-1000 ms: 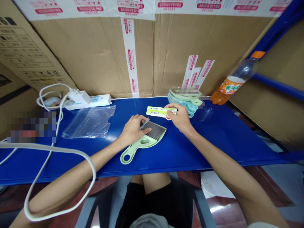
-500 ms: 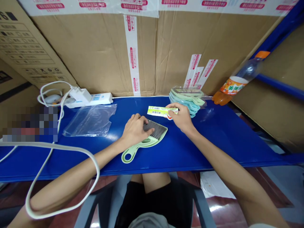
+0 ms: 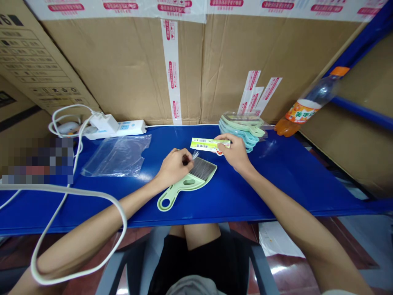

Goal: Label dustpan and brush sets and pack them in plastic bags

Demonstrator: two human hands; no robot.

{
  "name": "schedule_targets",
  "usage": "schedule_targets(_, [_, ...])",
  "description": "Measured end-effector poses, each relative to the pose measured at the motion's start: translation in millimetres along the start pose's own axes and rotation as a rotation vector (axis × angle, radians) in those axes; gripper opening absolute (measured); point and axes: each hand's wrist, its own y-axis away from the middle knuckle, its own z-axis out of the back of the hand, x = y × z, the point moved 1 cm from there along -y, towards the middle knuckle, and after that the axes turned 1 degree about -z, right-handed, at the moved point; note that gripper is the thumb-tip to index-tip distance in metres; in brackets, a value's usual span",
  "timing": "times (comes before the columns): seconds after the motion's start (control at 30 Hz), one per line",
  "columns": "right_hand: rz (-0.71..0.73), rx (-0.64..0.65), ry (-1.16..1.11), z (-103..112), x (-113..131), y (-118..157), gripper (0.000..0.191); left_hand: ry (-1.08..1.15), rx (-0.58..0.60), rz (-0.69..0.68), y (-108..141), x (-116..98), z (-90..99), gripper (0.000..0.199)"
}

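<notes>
My left hand (image 3: 176,166) is closed at the upper left edge of a green dustpan and brush set (image 3: 188,183), pinching some of the brush's grey bristles, whose tips stick up past the fingers. The set lies flat on the blue table (image 3: 239,196), its looped handle toward me. My right hand (image 3: 236,151) holds a yellow-green and white printed card (image 3: 204,144) between thumb and fingers, just above and behind the brush. Behind the right hand rests a stack of wrapped green and blue dustpan sets (image 3: 242,127).
A clear plastic bag (image 3: 118,155) lies left of my hands. Behind it sits a white power strip (image 3: 129,127) with plugs. A white cable (image 3: 123,213) loops over my left forearm. An orange drink bottle (image 3: 302,110) leans at the right; cardboard boxes (image 3: 129,69) stand behind.
My left hand has gone from lying spread over the bristles to a pinch that lifts some of them. The right hand and the card look unmoved.
</notes>
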Motion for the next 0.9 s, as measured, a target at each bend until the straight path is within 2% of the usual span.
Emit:
schedule_targets(0.07, [-0.016,0.006,-0.034,-1,-2,0,0.023,0.145,0.006,0.037,0,-2,2.5,0.009])
schedule_targets(0.13, [-0.042,0.022,-0.087,-3,-4,1,0.023,0.302,0.011,0.060,0,-3,4.7,0.024])
schedule_targets(0.23, [-0.091,0.078,-0.172,-6,-5,4,0.022,0.423,0.006,0.073,0,-3,6.6,0.039])
schedule_targets(0.4, [-0.090,0.116,-0.189,-9,-2,7,0.023,0.440,0.006,0.052,-2,2,6.4,0.033])
schedule_targets(0.57, [-0.100,0.213,-0.212,-11,-2,10,0.022,0.459,0.033,0.020,-1,3,5.1,0.017])
schedule_targets(0.7, [-0.095,0.290,-0.177,-15,-3,12,0.021,0.463,0.024,-0.008,0,1,5.5,0.020])
schedule_targets(0.8, [-0.095,0.270,-0.103,-14,-4,12,0.025,0.433,0.003,-0.027,1,-2,6.2,0.020])
schedule_targets(0.9, [-0.084,0.180,-0.047,-9,-5,9,0.031,0.421,-0.015,-0.037,2,-4,7.0,0.021])
